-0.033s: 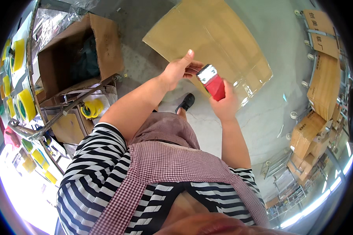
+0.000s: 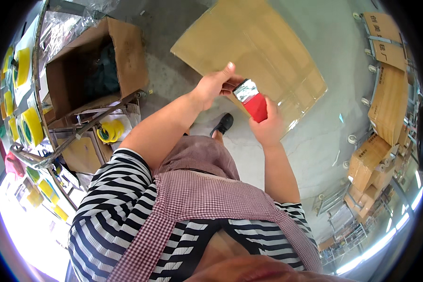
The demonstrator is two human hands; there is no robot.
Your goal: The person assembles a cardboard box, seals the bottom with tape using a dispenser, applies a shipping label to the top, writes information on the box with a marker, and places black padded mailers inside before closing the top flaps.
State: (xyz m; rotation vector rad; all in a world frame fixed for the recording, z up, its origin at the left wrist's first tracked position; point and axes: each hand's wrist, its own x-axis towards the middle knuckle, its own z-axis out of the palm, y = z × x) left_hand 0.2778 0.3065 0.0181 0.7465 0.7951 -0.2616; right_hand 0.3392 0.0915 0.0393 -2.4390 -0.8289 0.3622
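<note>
My right hand [image 2: 269,128] is closed round the lower end of a flat red block-like object [image 2: 255,107]. A shiny silver band crosses its upper part, and its far end is dark; I cannot make out its exact kind. Just left of that dark end is my left hand [image 2: 211,88], thumb raised and fingers loosely bent, with nothing seen in it. Whether its fingertips touch the object is unclear. Both hands are held up in front of the checked apron [image 2: 211,195], above the floor and the near edge of a large flat cardboard sheet [image 2: 249,42].
An open cardboard box [image 2: 129,58] with dark contents stands on the left beside a metal rack frame [image 2: 80,131]. Yellow tape rolls [image 2: 31,126] hang at the far left, with more yellow rolls [image 2: 110,130] lower down. Cartons [image 2: 387,103] on wheeled trolleys line the right side.
The red object has tilted and shifted slightly left in my right hand, turning its flat face more toward me. My left hand has barely moved.
</note>
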